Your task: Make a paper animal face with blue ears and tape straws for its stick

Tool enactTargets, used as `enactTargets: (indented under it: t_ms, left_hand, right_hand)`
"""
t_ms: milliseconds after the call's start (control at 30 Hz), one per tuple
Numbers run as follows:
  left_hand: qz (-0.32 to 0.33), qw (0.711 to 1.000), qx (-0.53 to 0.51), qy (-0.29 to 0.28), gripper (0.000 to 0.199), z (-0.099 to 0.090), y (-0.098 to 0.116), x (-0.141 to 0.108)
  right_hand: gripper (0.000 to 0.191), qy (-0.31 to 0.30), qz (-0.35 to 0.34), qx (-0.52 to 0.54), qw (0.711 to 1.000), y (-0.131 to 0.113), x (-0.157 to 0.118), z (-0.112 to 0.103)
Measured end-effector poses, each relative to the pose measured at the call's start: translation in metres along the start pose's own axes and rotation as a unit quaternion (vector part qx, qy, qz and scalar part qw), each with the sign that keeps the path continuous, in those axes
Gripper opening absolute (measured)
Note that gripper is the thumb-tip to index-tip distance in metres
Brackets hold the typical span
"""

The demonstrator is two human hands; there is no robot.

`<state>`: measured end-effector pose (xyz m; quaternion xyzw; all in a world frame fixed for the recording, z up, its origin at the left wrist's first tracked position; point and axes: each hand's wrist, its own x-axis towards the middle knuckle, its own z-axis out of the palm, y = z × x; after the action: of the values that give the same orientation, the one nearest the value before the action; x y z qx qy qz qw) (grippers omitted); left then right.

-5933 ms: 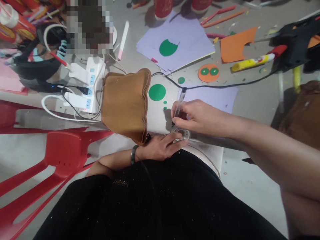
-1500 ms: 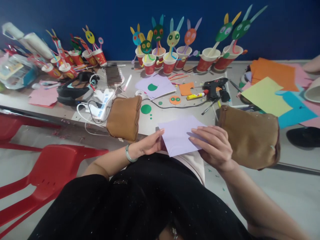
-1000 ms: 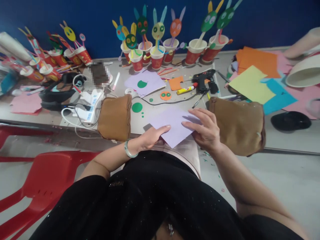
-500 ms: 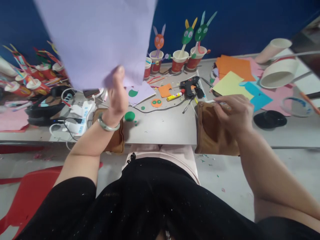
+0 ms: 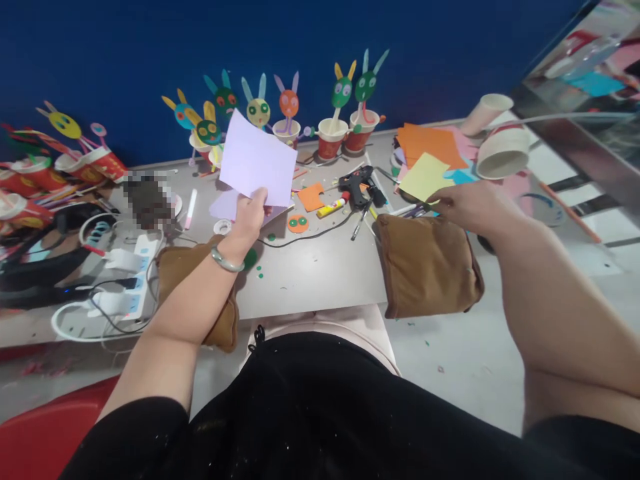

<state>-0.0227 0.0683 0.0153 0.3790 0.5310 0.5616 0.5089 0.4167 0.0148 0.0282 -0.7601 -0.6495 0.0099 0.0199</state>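
Observation:
My left hand (image 5: 254, 215) is closed on a sheet of lavender paper (image 5: 257, 160), held up above the table by its lower edge. A second lavender sheet (image 5: 223, 205) lies beneath it. At the right, my right hand (image 5: 463, 205) has its fingertips pinched together over some pens (image 5: 414, 211), beside a yellow sheet (image 5: 425, 176); whether anything thin is between them is hidden. Just in front is a brown cloth piece (image 5: 427, 267) at the table edge. An orange oval with green eyes (image 5: 299, 223) and a cut orange paper piece (image 5: 313, 197) lie mid-table.
A black glue gun (image 5: 357, 187) with its cord and a yellow glue stick (image 5: 333, 205) lie centrally. Paper cups (image 5: 333, 138) holding rabbit-faced figures line the blue wall. Orange sheets (image 5: 433, 143) lie back right. A power strip (image 5: 141, 280) with cables sits left, near another brown cloth piece (image 5: 190, 267).
The lavender sheet has come down and away from my face, showing more cups behind it. My right hand has moved slightly over the pens; the white stick at its fingers no longer shows.

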Motion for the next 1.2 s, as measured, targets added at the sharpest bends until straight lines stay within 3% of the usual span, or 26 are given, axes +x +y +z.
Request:
enactTargets:
  t_ms: [133, 367, 567, 833, 1000, 1033, 1133, 1167, 1200]
  left_hand:
    - [-0.011, 1.000, 0.008, -0.016, 0.011, 0.004, 0.000, -0.008]
    - [-0.070, 0.997, -0.007, -0.024, 0.022, 0.004, -0.004, -0.007]
    - [-0.086, 0.994, -0.051, -0.033, 0.019, 0.008, -0.002, -0.009]
    - [-0.112, 0.990, -0.064, -0.062, 0.024, 0.014, 0.003, -0.020]
    - [-0.124, 0.987, -0.067, -0.071, 0.027, 0.017, 0.007, -0.023]
    - [-0.120, 0.988, -0.068, -0.075, 0.026, 0.017, 0.006, -0.022]
    - [-0.104, 0.988, -0.050, -0.103, 0.030, 0.015, -0.001, -0.020]
    - [-0.100, 0.988, -0.037, -0.114, 0.033, 0.013, -0.004, -0.019]
    - [-0.097, 0.987, -0.024, -0.123, 0.035, 0.012, -0.008, -0.018]
  right_hand:
    - [0.014, -0.073, 0.005, -0.008, 0.997, -0.002, 0.023, 0.009]
    - [0.023, -0.152, -0.025, 0.026, 0.988, -0.006, 0.045, 0.010]
    - [0.047, -0.078, -0.014, 0.010, 0.997, -0.005, 0.058, 0.017]
    - [0.084, -0.011, 0.041, -0.018, 0.999, -0.032, 0.078, 0.036]
    - [0.065, -0.013, 0.050, -0.005, 0.999, -0.040, 0.069, 0.011]
    - [0.057, -0.005, 0.083, 0.016, 0.996, -0.039, 0.066, 0.003]
    - [0.036, 0.060, 0.181, 0.188, 0.963, -0.041, 0.055, -0.016]
    - [0.029, 0.094, 0.198, 0.297, 0.930, -0.045, 0.050, -0.019]
    - [0.023, 0.139, 0.215, 0.408, 0.876, -0.051, 0.043, -0.021]
